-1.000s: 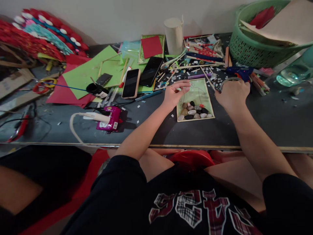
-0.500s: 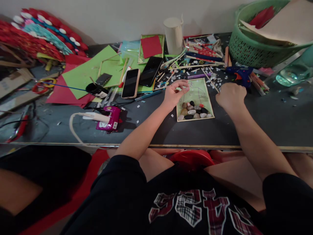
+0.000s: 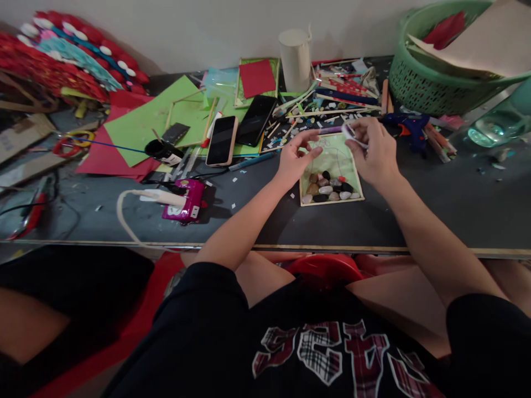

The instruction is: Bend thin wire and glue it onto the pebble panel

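Close together, left hand (image 3: 295,159) curled, right hand (image 3: 375,155) pinching scrap (image 3: 349,132)

Bare table (image 3: 456,204) right of frame (image 3: 332,202)

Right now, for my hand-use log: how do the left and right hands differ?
The left hand is open, fingers loosely curled, holding nothing visible; the right hand pinches a small pale piece. The left hand is at the left edge of the green pebble frame, the right hand over its top right corner. Both point fingertips toward each other.
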Tool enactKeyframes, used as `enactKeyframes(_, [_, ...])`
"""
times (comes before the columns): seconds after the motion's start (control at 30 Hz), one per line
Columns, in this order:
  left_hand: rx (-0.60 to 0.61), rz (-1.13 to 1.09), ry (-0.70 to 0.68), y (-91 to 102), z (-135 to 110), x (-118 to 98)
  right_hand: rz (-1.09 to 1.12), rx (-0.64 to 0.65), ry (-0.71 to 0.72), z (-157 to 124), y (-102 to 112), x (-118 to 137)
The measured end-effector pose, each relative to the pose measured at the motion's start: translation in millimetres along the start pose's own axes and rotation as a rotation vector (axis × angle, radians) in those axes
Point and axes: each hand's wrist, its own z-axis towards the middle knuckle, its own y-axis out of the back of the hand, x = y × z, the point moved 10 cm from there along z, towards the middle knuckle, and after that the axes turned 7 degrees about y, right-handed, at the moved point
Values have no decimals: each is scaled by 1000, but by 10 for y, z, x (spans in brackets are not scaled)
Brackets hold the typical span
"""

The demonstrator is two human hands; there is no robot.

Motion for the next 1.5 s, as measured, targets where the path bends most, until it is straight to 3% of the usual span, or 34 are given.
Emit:
enactKeyframes(0.3, [-36, 77, -41, 31, -49, -126, 323, 8, 52, -63, -376, 57])
enactKeyframes(0.43, [-77, 83, -72, 61, -78, -230, 276, -27, 52, -50, -342, -6])
enactKeyframes(0.6, [-130, 92, -145, 91, -117, -357, 309, -129, 191, -51, -284, -22])
enactKeyframes(1.13, [-314, 466, -325, 167, -261, -583, 214, -75, 234, -103, -328, 145])
enactKeyframes(1.3, [-299, 505, -331, 121, -275, -627, 195, -78, 222, -95, -310, 127])
enactKeyframes(1.5, [-195, 477, -328, 6, -257, -564, 117, -58, 273, -92, -287, 140])
